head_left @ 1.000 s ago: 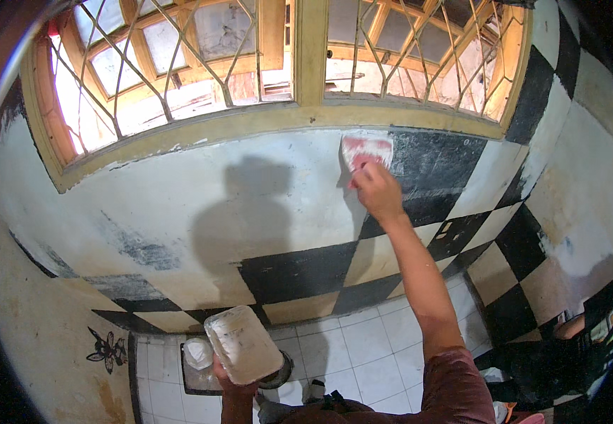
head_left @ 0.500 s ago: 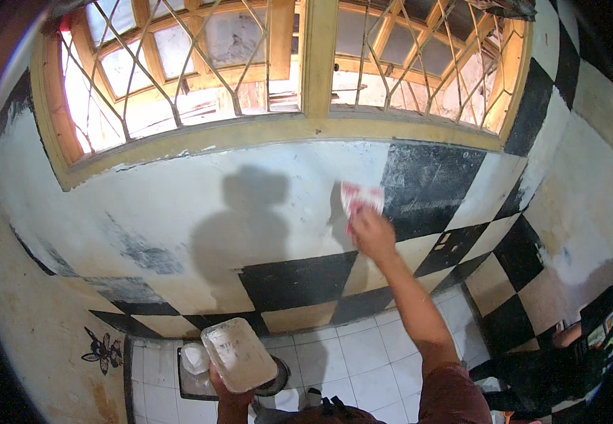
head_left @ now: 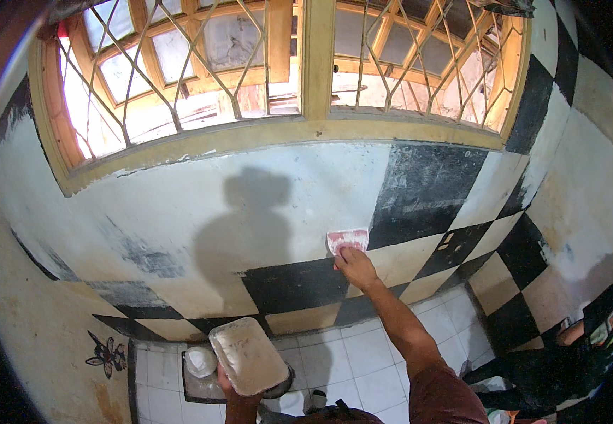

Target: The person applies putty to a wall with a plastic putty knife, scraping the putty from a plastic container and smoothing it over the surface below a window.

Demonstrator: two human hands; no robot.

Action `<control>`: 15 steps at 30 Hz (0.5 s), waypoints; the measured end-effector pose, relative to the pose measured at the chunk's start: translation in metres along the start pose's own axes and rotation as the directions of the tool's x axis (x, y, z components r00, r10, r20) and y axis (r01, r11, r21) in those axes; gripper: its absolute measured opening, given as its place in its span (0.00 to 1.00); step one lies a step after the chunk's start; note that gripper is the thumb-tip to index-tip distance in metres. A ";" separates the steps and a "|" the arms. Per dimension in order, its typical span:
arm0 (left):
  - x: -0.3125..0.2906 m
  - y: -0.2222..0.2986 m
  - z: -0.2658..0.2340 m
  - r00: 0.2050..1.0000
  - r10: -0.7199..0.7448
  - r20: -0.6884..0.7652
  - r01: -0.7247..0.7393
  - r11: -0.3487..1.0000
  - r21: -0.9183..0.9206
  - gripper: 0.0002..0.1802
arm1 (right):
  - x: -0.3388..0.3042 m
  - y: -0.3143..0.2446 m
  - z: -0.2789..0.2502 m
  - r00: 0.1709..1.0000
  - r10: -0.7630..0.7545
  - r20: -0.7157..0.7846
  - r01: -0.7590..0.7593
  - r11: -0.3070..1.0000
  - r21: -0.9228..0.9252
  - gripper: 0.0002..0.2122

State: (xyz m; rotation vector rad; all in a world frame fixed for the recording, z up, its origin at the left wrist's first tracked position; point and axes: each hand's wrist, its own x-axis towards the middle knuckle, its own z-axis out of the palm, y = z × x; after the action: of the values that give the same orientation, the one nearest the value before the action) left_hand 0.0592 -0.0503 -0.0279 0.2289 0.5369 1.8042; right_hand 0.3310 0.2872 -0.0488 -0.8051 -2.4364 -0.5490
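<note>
Near the middle of the frame, one red scraper (head_left: 349,239) is pinched by the right hand (head_left: 356,267) at the wall (head_left: 144,194). At the bottom, left of the middle, one pale tray (head_left: 250,357) is gripped by the left hand (head_left: 227,385). The wall is coloured white, black and cream. Up top, one yellow window frame (head_left: 313,130) is seen; the floor (head_left: 373,353) is tiled white.

No text, label, brand, number or sign is showing legibly on the spatula (head_left: 349,241), the tray (head_left: 248,357) or the checkered wall (head_left: 293,287). The multicoloured patch (head_left: 609,324) at the far right is appearing too small and distorted for reading.
</note>
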 end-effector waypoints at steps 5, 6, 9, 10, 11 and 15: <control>-0.003 0.006 -0.024 0.998 -0.059 -0.013 0.058 0.995 -0.075 0.38 | 0.022 0.006 -0.071 0.963 0.162 -0.214 -0.159 0.987 0.031 0.07; -0.004 0.007 -0.025 0.997 -0.067 -0.044 0.062 0.992 -0.111 0.38 | 0.037 0.013 -0.087 0.954 0.206 -0.217 -0.210 0.978 0.002 0.08; 0.001 0.005 -0.018 0.999 -0.051 -0.015 0.049 0.995 -0.086 0.39 | 0.093 0.045 -0.151 0.895 0.117 -0.430 -0.173 0.981 -0.092 0.07; 0.005 0.002 -0.027 0.996 0.073 0.052 -0.086 0.947 0.308 0.39 | 0.105 0.053 -0.165 0.897 0.115 -0.427 -0.163 0.983 -0.079 0.07; 0.010 -0.004 -0.029 0.987 0.110 0.113 -0.152 0.863 0.483 0.39 | 0.110 0.062 -0.170 0.897 0.117 -0.425 -0.171 0.981 -0.090 0.07; 0.016 -0.015 -0.028 0.996 0.053 0.071 -0.060 0.993 0.101 0.39 | 0.098 0.073 -0.118 0.953 0.249 -0.174 -0.250 0.968 0.018 0.07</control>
State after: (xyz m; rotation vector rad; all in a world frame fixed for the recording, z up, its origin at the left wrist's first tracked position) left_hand 0.0555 -0.0386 -0.0614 0.3785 0.5813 1.8181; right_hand 0.3494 0.3226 0.1170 -1.0050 -2.1344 -0.5042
